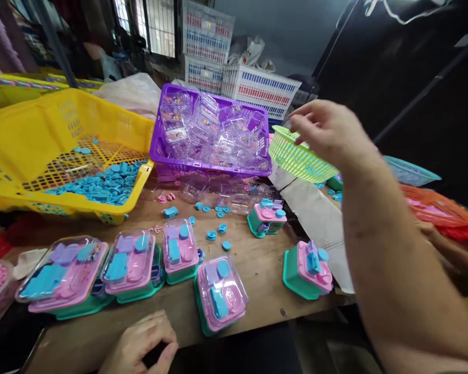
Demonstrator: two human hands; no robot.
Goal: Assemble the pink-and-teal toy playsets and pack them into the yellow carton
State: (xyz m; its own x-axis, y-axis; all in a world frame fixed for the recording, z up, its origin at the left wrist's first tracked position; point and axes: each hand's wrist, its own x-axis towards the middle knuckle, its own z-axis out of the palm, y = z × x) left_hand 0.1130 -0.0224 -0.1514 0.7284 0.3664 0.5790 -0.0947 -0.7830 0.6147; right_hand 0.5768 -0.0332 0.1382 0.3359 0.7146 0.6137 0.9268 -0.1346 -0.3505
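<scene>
My right hand is raised over the light green basket, its fingers apart and nothing visible in them. Low at the table's front edge, my left hand rests with fingers curled, and I see nothing in it. Nearest to it is a pink and teal toy playset with a clear cover. Several similar covered playsets stand in a row to its left. On the right are two playsets without covers: a near one, below my right forearm, and a farther one.
A purple crate holds clear plastic covers. Blue pieces lie in the yellow crate. Loose blue discs dot the wooden table. At right, a co-worker's arm is beside an orange basket.
</scene>
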